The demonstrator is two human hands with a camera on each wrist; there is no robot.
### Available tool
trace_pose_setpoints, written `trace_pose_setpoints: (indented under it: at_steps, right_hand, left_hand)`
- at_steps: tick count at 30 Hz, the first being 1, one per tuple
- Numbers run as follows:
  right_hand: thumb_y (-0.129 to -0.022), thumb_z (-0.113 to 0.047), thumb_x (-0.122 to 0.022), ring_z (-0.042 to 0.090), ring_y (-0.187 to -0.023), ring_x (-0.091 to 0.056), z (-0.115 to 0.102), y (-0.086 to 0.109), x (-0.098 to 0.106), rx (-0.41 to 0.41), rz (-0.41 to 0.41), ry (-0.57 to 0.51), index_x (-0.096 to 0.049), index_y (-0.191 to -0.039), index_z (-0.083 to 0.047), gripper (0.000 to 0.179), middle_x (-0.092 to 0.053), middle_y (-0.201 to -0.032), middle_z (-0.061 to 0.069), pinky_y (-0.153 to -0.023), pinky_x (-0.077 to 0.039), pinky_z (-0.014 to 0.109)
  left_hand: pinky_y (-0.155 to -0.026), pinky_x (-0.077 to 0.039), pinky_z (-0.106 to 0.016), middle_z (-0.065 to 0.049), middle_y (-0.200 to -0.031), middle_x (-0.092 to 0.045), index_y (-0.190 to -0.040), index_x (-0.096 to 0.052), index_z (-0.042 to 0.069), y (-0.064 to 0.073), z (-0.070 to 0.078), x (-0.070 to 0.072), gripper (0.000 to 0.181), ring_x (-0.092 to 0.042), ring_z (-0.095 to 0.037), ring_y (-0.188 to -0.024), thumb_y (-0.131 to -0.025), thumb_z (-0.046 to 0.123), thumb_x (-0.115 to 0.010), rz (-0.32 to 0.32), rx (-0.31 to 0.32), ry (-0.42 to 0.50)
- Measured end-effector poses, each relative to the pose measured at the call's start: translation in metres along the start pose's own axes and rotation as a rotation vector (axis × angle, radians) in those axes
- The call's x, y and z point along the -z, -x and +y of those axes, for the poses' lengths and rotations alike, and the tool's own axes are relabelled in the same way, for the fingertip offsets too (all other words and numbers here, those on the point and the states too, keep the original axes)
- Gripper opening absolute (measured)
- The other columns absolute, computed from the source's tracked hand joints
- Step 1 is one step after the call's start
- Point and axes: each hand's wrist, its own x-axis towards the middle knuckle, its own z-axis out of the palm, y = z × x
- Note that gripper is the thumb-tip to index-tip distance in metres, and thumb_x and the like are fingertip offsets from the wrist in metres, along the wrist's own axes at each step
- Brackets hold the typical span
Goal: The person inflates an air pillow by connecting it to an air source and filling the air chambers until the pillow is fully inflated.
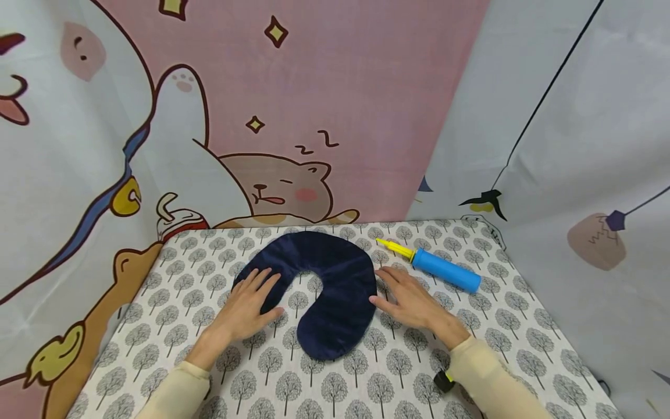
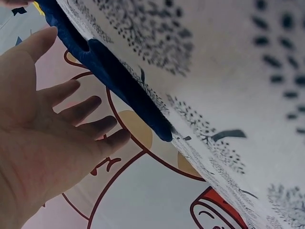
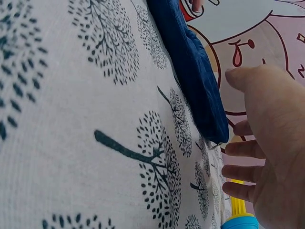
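A dark navy, U-shaped neck pillow (image 1: 348,279) lies rather flat on the tablecloth, its opening facing the near side. My left hand (image 1: 251,302) hovers over the pillow's left arm, fingers spread and fairly straight. In the left wrist view, a gap shows between the left hand (image 2: 62,129) and the pillow (image 2: 126,90). Beside the pillow's right edge is my right hand (image 1: 410,299), its fingers extended and holding nothing. The right wrist view shows the right hand (image 3: 274,148) just off the pillow (image 3: 195,76); whether any fingertip touches it I cannot tell.
Behind my right hand lies a blue hand pump (image 1: 445,270) with a yellow nozzle (image 1: 396,248) pointing to the back left. The white tablecloth (image 1: 173,331) has a tree print. Cartoon-printed fabric (image 1: 366,116) hangs along the table's back and sides.
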Motion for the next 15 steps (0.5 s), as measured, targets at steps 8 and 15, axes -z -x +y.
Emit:
trace_pose_setpoints:
  at_steps: [8,15]
  right_hand:
    - [-0.113,-0.051,-0.066,0.049,-0.158,-0.052,-0.0024,-0.0030,-0.0024,-0.013,-0.019,0.002,-0.049,-0.168,-0.001,0.077,-0.053,-0.170,0.026,-0.130,-0.043,0.069]
    - [-0.112,-0.046,-0.070,0.045,-0.149,-0.060,-0.0039,-0.0074,-0.0050,0.009,-0.002,0.038,-0.061,-0.156,0.004,0.067,-0.062,-0.161,0.025,-0.126,-0.050,0.062]
  left_hand:
    - [-0.126,-0.038,-0.081,-0.028,-0.175,-0.046,-0.163,-0.055,-0.001,-0.0009,-0.0019,0.0027,0.074,-0.040,-0.056,-0.165,-0.107,0.043,-0.077,-0.039,0.001,-0.001]
    - [-0.123,-0.050,-0.069,-0.030,-0.167,-0.056,-0.157,-0.060,-0.006,-0.0036,-0.0053,0.0031,0.072,-0.058,-0.052,-0.152,-0.106,0.042,-0.079,-0.036,-0.030,-0.019]
